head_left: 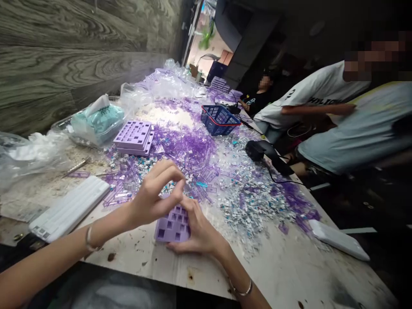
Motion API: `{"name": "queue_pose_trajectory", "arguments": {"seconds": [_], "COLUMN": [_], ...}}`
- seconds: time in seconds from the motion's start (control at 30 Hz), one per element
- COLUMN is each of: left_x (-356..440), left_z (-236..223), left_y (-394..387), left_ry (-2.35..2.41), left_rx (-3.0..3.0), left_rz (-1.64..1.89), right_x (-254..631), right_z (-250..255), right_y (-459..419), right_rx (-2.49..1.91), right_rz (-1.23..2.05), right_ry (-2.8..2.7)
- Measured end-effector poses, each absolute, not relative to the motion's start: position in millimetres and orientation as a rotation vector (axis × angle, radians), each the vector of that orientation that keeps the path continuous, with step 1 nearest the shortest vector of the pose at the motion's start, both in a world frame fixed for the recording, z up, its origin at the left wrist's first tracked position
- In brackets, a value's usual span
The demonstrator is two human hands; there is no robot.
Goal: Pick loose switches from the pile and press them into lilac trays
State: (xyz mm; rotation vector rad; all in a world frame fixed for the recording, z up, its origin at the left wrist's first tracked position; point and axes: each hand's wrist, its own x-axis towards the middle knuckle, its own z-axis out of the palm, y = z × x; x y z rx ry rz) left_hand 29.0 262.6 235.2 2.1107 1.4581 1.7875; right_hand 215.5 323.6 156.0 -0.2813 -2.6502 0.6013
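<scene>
A light purple plastic block with square recesses (pixel 175 228) lies near the front edge of the table. My right hand (pixel 202 229) is closed around its right side, thumb along the near edge and fingers at the far end. Over the far part of the block hovers my left hand (pixel 161 191), index finger and thumb curled together. Anything between those fingertips is hidden or too small to make out. Just beyond my hands spreads a heap of clear purple plastic pieces (pixel 189 148) mixed with small silvery bits (pixel 254 210).
A stack of similar purple blocks (pixel 133 137) stands behind my left hand. White bars lie at left (pixel 71 208) and right (pixel 339 240). Farther back are a blue basket (pixel 220 120), a teal tissue pack (pixel 98 118) and a black device (pixel 267 154). People (pixel 322 94) are along the right side.
</scene>
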Motion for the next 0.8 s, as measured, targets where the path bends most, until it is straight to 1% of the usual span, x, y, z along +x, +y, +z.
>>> {"name": "queue_pose_trajectory", "arguments": {"seconds": [0.1,0.17,0.3,0.4,0.5,0.7,0.8], "left_x": [17,12,9,8,7,4,1], "left_z": [214,198,168,152,143,143,144], "left_y": [233,220,214,219,223,224,224], "left_ry": [1.573,1.617,1.430,1.301,1.285,1.210,1.232], "left_rx": [1.892,1.755,1.470,1.240,1.169,1.108,1.179], "left_rz": [1.483,1.355,1.168,1.133,1.146,1.124,1.086], "right_x": [214,212,205,201,197,196,201], "right_z": [157,157,154,151,150,152,148], "right_y": [323,322,316,310,306,310,314], "right_rx": [-0.243,-0.222,-0.200,-0.214,-0.230,-0.227,-0.374], "right_rz": [0.494,0.422,0.253,0.136,0.100,0.184,0.261], "right_ry": [-2.573,-2.542,-2.565,-2.619,-2.643,-2.646,-2.508]}}
